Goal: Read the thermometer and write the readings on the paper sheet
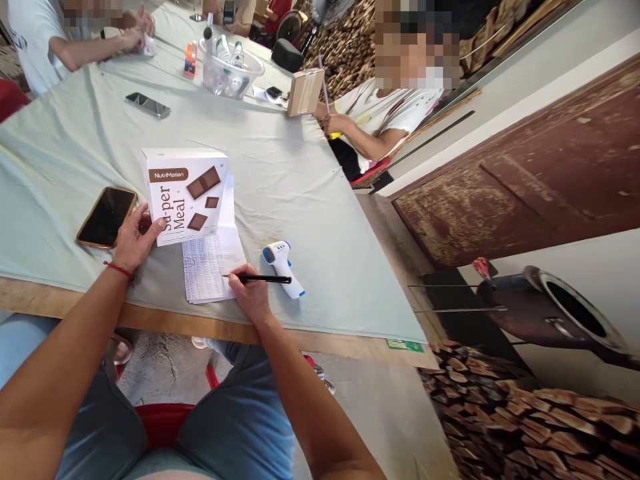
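Note:
My left hand (135, 233) grips the lower left edge of a white box (175, 227) printed "NutriMotion Su-per Meal", with brown chocolate squares on its front. Beneath and behind the box lies paper (207, 267) covered in handwriting; the box hides part of it. In my right hand (253, 293) is a black pen (267, 279), its tip on or very close to the writing. Just right of that hand, a white and blue infrared thermometer (283, 267) rests on the cloth. A dark-screened smartphone (107, 217) in a tan case lies left of my left hand.
Farther back on the clothed table (320, 233) are another phone (147, 105), an orange item (191, 59) and a clear basket (225, 80) of bottles. One person (380, 120) sits at right, near an upright brown box (305, 92); another (90, 50) sits at far left.

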